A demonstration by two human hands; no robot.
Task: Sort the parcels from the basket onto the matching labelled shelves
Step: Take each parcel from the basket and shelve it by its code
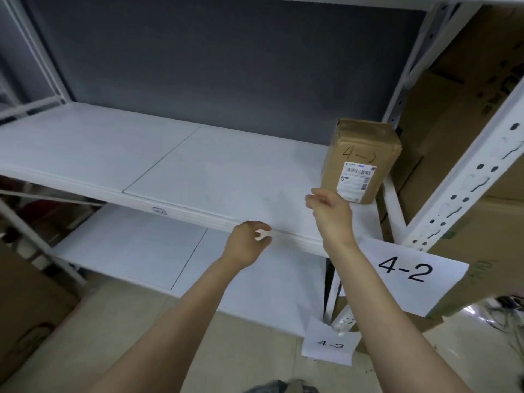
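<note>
- The brown paper-wrapped parcel (pixel 361 160), hand-marked "4-2", stands upright at the right end of the white metal shelf (pixel 170 160), above the white paper sign "4-2" (pixel 405 272).
- The right hand (pixel 331 211) hovers just before it, fingers loosely bent, holding nothing.
- The left hand (pixel 246 245), near the shelf's front edge, is loosely curled and holds nothing.
- Risk: the parcel looks tall and narrow, so a brush from the right hand could tip it.

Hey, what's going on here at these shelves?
A person is sorting parcels onto labelled shelves. A brown parcel marked 4-2 stands upright at the right end of the shelf with the 4-2 label. The right hand is just in front of it, fingers loose, not gripping. The left hand is by the shelf's front edge, holding nothing.
</note>
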